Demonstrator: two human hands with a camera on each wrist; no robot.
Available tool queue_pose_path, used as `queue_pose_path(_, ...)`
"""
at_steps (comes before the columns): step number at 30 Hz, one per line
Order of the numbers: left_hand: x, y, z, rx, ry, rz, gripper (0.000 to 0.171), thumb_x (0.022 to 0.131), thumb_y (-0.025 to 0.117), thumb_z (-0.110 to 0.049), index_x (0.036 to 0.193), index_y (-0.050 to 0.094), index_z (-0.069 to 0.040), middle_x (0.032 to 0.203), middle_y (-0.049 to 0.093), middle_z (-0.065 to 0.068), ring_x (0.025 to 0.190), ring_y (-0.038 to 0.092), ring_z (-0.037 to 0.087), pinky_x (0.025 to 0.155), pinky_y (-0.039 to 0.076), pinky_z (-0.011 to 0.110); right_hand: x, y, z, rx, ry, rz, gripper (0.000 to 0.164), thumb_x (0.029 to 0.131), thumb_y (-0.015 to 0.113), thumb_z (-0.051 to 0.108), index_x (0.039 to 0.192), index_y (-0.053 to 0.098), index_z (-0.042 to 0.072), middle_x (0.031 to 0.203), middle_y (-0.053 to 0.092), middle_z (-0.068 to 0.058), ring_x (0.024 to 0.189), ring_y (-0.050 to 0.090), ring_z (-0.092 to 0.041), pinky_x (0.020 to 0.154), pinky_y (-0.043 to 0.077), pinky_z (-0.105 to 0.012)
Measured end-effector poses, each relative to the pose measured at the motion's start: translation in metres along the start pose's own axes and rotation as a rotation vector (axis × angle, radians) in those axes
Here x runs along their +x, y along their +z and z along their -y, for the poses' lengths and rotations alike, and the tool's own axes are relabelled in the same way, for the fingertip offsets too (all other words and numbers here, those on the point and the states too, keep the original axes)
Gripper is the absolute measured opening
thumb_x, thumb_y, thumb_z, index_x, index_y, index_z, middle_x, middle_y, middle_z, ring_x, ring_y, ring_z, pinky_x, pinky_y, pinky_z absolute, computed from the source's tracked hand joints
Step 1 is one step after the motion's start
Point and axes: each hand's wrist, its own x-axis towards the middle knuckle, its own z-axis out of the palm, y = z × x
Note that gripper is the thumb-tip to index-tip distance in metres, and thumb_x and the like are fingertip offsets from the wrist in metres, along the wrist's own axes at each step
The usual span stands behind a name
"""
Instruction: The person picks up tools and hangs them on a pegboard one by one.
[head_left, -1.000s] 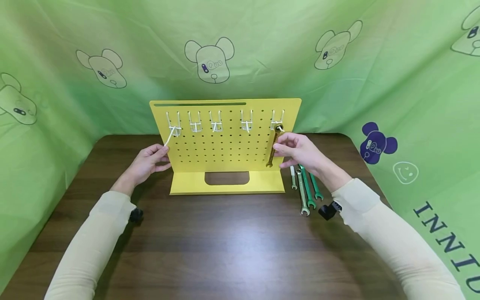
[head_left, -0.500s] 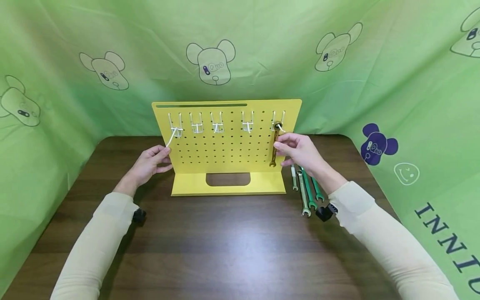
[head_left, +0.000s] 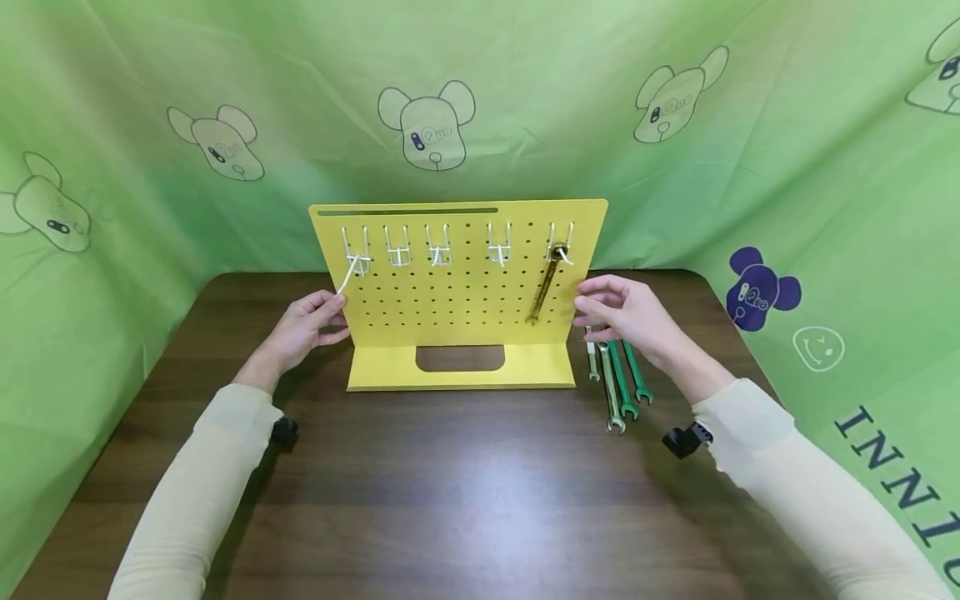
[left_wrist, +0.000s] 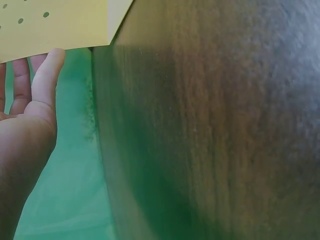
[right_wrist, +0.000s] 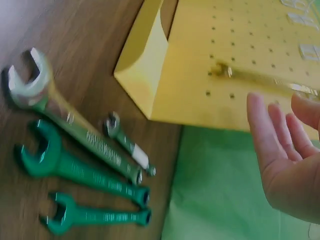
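A yellow pegboard [head_left: 450, 310] stands upright on its foot, with several white wire hooks along its upper part. My left hand [head_left: 303, 327] holds the board's left edge, thumb in front and the other fingers partly hidden behind. From the rightmost hook [head_left: 565, 255] a combination wrench [head_left: 546, 287] hangs by its ring end, tilted so its lower end points left. Just right of the board, my right hand [head_left: 626, 315] is apart from that wrench, fingers loosely bent around nothing. In the right wrist view the hanging wrench [right_wrist: 270, 80] lies beyond the fingertips.
On the table right of the board lie several wrenches: a large silver one [right_wrist: 80, 125], a small one with a white band [right_wrist: 131, 146], and two green ones, one larger [right_wrist: 90, 172] and one smaller [right_wrist: 100, 216]. Green printed cloth [head_left: 510, 125] surrounds the brown table [head_left: 420, 483].
My right hand has let go of the wrench and moved right, away from it. The wrench's lower end has swung left on the hook. The left hand stays at the board's edge.
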Motion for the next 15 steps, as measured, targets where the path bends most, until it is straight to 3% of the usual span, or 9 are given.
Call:
queue_pose_path(4, -0.001, 0.001, -0.001, -0.014, 0.009, -0.001, 0.018, 0.104, 0.061, -0.027, 0.098, 0.063, -0.01, 0.105, 0.061, 0.005, 0.095, 0.064, 0.017, 0.094, 0.058, 0.041, -0.011, -0.018, -0.001, -0.05, 0.022, 0.019, 0.047, 0.101, 0.067, 0.025, 0.135, 0.049, -0.001, 0.106, 0.07, -0.004, 0.089, 0.074, -0.021, 0.079, 0.063, -0.048)
queue_pose_path(7, -0.001, 0.001, -0.001, -0.031, 0.006, -0.004, 0.018, 0.103, 0.061, -0.026, 0.097, 0.063, -0.01, 0.104, 0.061, 0.005, 0.095, 0.064, 0.017, 0.094, 0.058, 0.041, -0.018, -0.031, -0.008, -0.101, 0.051, 0.017, 0.049, 0.101, 0.067, 0.026, 0.137, 0.047, 0.0, 0.106, 0.069, -0.002, 0.088, 0.073, -0.02, 0.079, 0.063, -0.048)
queue_pose_path(15, -0.002, 0.003, -0.001, -0.048, -0.003, -0.011, 0.018, 0.103, 0.062, -0.026, 0.096, 0.063, -0.009, 0.102, 0.062, 0.004, 0.095, 0.064, 0.017, 0.095, 0.058, 0.04, -0.025, -0.065, -0.053, -0.252, 0.17, -0.01, 0.065, 0.101, 0.067, 0.032, 0.146, 0.039, -0.004, 0.123, 0.057, -0.029, 0.099, 0.068, -0.031, 0.083, 0.063, -0.043)
